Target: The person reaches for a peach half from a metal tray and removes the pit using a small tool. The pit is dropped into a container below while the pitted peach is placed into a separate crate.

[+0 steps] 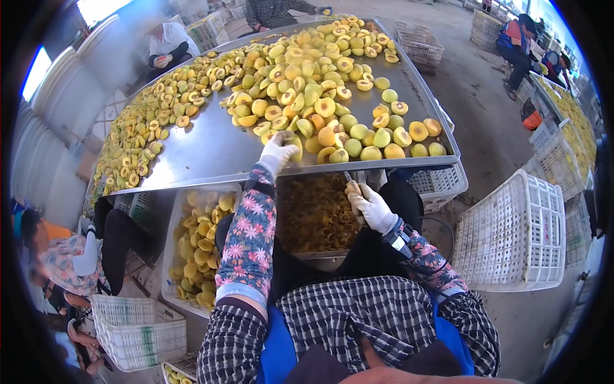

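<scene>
The left hand point(279, 152), in a white glove below a floral sleeve cover, is reaching out to 12 o'clock and resting on a peach point(283, 136) at the near edge of the steel counter point(211, 150). Its fingers point(289, 152) are bending over the fruit, but whether they are already gripping it cannot be told. The right hand point(373, 208), also gloved, is hanging lower at 1 o'clock, its fingers pressing together around a small wooden-handled tool point(352, 186) that is pointing up toward the counter's rim.

The peach is sitting at the front of a heap of whole and halved peaches point(320, 77) that is spreading across the counter to 12 o'clock. It is probably light, soft and quick to bruise, with wet cut faces that are likely slipping easily under a glove, so the rounded skin side looks like the safest place to cup it, gently.

Under the counter edge, a tray of pits and scraps point(313, 214) is lying straight ahead, and a bin of peach halves point(201, 240) is standing at 10 o'clock. White plastic crates point(511, 233) are stacking up at 3 o'clock. Another person's sleeve point(167, 46) is showing at the counter's far side, at 11 o'clock.

No brand, label or writing is showing clearly enough to read.
</scene>
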A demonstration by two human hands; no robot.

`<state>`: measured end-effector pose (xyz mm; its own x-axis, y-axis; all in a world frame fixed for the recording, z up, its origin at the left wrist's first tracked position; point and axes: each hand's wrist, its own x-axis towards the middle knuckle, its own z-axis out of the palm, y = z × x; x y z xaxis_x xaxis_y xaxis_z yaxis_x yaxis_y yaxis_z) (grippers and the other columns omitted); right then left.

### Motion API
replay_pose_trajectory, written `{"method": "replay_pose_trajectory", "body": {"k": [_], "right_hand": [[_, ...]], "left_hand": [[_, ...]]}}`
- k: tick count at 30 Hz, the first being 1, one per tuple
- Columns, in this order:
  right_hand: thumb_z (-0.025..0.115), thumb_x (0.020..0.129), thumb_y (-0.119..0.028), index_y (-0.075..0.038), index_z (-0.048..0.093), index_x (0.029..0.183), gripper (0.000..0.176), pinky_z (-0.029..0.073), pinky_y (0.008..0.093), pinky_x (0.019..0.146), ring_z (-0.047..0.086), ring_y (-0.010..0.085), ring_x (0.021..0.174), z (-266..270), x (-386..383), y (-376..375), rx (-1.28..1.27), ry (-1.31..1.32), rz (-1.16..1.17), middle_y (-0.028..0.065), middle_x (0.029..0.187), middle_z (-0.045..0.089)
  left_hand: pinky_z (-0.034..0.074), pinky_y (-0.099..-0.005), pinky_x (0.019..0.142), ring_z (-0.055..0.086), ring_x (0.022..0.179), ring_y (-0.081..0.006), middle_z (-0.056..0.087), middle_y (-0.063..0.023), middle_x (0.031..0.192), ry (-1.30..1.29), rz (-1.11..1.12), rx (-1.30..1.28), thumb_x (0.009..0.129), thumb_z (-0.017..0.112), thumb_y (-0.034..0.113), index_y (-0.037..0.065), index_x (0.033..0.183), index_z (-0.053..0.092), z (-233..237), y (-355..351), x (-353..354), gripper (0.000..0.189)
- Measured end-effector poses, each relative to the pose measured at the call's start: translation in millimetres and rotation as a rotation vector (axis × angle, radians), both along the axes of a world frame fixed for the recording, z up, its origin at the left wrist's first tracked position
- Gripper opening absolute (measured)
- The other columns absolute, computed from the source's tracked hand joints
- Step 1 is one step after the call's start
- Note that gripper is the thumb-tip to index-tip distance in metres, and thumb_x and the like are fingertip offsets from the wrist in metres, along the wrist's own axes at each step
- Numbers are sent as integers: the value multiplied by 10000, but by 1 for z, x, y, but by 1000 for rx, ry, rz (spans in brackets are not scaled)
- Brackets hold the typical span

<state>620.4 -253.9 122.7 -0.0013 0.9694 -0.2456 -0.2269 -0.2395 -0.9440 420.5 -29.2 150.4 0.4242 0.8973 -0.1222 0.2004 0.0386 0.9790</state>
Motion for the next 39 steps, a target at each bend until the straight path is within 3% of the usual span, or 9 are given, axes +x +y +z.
{"method": "replay_pose_trajectory", "body": {"k": [2,6,8,14,18,23,26,30,39], "right_hand": [[556,945,-219,-112,534,1101,191,345,172,492,414,25,568,-3,-2,-1,63,16,-28,-67,753,477],[544,938,-197,-67,506,1106,216,449,285,557,551,124,604,18,-17,2,437,-362,155,32,750,558],[547,919,-178,-49,474,1102,236,482,404,624,621,360,692,57,-34,3,604,-658,109,172,743,601],[562,918,-218,-52,453,1114,279,483,472,611,627,409,721,80,-68,21,661,-864,90,211,766,628],[549,920,-273,-34,433,1123,334,497,481,585,629,402,704,84,-78,20,638,-1089,73,214,795,641],[527,921,-303,-47,435,1129,342,509,451,569,643,365,688,82,-73,22,716,-1311,23,192,858,643],[533,916,-296,-45,428,1156,363,512,448,570,646,356,691,82,-66,23,673,-1370,112,184,848,644],[571,885,-201,-36,444,1180,361,485,470,545,612,395,633,85,-60,21,767,-1151,104,205,775,611],[588,857,-208,-40,448,1144,361,508,440,569,632,358,681,81,-62,23,727,-1439,191,186,844,619]], "left_hand": [[534,-397,877,604,1065,-301,587,-171,1189,-652,-22,-150,813,574,140,27,1289,480,26,-28,-15,499],[501,-529,905,592,1089,-341,585,-189,1204,-1320,-107,-529,878,515,326,69,1241,547,44,-82,-31,446],[484,-529,929,589,1064,-346,599,-150,1177,-1385,18,-635,920,494,407,83,1141,593,36,-94,-32,404],[484,-507,908,592,995,-317,614,-100,1048,-1188,303,-428,950,464,509,100,1063,547,48,-131,-9,432],[476,-504,910,589,999,-323,605,-112,1042,-1193,226,-328,943,470,531,92,1062,529,40,-133,-6,458],[387,-532,1022,517,1153,-380,557,-195,1212,-1293,21,-473,940,473,244,50,1192,503,40,-136,-19,320],[380,-532,1033,502,1176,-388,529,-187,1258,-1253,29,-439,945,462,233,39,1233,472,41,-142,-19,347],[411,-424,1010,521,1159,-290,524,-147,1260,-1068,-1,-180,1013,369,319,26,1317,414,43,-149,-17,424],[459,-277,902,579,1012,-168,589,-124,1122,-563,237,139,1014,243,517,-35,1260,464,50,-157,-12,644]]}}
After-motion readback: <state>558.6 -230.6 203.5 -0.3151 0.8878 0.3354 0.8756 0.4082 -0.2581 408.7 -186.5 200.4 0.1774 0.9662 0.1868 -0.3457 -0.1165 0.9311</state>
